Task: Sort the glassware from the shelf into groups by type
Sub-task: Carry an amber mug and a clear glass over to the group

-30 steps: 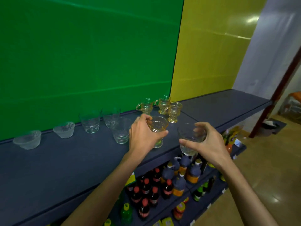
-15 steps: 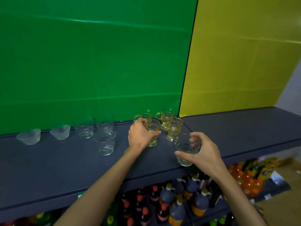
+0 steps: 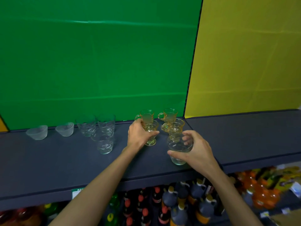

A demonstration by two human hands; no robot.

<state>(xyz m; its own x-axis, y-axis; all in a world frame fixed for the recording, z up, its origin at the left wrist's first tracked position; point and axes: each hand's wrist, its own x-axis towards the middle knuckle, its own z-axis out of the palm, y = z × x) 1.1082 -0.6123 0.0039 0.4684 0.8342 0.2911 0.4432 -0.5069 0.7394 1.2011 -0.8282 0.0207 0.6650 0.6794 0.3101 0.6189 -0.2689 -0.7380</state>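
Observation:
My left hand (image 3: 139, 136) grips an amber footed cup (image 3: 151, 136) that stands on the dark shelf (image 3: 48, 162), in front of three more amber handled cups (image 3: 170, 114). My right hand (image 3: 197, 149) holds a clear tumbler (image 3: 178, 151) by its rim near the shelf's front edge; whether its base touches the shelf I cannot tell. Three clear tumblers (image 3: 104, 142) stand grouped to the left. Two small frosted bowls (image 3: 37, 132) sit at the far left.
A green panel (image 3: 97, 62) and a yellow panel (image 3: 244, 54) back the shelf. Its right stretch (image 3: 244, 132) carries nothing. Below the front edge, a lower shelf holds many bottles (image 3: 175, 204) and orange packets (image 3: 263, 190).
Both hands have moved forward and down over the shelf. The amber cup went from mid-air to standing by the other amber cups. The clear tumbler came down near the front edge.

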